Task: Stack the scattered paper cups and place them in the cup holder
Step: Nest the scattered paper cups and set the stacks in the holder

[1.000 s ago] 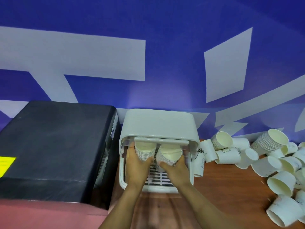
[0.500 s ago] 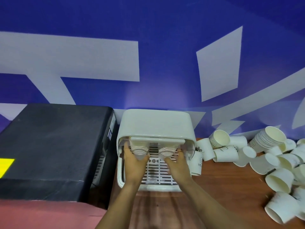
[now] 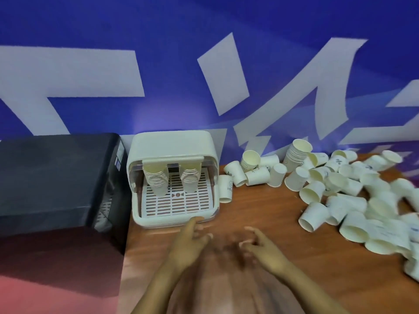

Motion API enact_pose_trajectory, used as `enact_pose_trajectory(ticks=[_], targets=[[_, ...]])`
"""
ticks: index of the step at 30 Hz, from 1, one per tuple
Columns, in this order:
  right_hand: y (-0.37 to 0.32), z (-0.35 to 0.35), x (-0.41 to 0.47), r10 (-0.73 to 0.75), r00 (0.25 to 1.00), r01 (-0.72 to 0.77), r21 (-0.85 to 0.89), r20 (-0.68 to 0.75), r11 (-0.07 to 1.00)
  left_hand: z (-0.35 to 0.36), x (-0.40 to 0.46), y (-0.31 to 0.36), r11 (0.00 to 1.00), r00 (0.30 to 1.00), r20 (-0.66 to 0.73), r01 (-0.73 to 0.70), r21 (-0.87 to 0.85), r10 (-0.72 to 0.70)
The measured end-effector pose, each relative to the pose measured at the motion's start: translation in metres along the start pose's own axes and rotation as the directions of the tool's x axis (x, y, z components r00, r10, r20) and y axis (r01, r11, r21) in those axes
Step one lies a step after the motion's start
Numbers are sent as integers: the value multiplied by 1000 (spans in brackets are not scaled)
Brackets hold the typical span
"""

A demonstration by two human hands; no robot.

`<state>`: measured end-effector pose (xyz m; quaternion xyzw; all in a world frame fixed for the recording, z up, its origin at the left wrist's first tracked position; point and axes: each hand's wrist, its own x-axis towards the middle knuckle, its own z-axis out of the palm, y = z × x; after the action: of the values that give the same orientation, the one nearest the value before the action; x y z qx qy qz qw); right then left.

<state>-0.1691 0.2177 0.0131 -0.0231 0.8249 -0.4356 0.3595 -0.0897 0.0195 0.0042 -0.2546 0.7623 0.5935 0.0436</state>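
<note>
- Since the earlier frames both hands have come out of the cup holder (image 3: 172,143) and back toward the body, leaving the two cup stacks they were seating hanging in its slots.
- Nearest, the left hand (image 3: 188,243) hovers over the wooden table (image 3: 260,207) just short of the holder's front lip, fingers loosely spread and holding nothing.
- The right hand (image 3: 263,245) lies beside it, also empty with fingers relaxed; both are motion-blurred, so the exact finger pose is hard to read.
- In the holder, the left stack (image 3: 156,177) and the right stack (image 3: 190,177) hang rim-up from the top rail over the slotted drip tray (image 3: 176,201). That part looks done.
- What is left is large, by my judgement: the scattered cups (image 3: 340,193) cover the right side of the table, most lying on their sides.
- One single cup (image 3: 226,189) stands upside down, touching or just beside the holder's right wall.
- A partly built stack (image 3: 295,155) stands near the wall among the loose cups, a likely starting point for the next batch.
- Whether the holder has free slots beyond the two filled ones cannot be told.
- A black box (image 3: 56,177) sits close against the holder's left side, so reaching in from that side is blocked.
- Behind everything hangs a blue banner (image 3: 204,64) with white shapes.
</note>
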Motion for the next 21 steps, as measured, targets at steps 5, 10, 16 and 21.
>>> enact_pose_trajectory(ticks=[5,10,16,21], targets=[[36,-47,-31,58,994,-56,22,-88,998,50,-13,0,998,993,117,-26,61,18],[44,-71,-27,27,994,-24,29,-102,999,74,-24,1,996,992,124,-14,92,2],[66,-108,-14,-14,1000,14,-22,-5,1000,120,-34,0,984,994,110,9,176,-29],[94,-177,0,-59,995,65,-72,86,995,177,-24,32,975,998,24,47,218,-53]])
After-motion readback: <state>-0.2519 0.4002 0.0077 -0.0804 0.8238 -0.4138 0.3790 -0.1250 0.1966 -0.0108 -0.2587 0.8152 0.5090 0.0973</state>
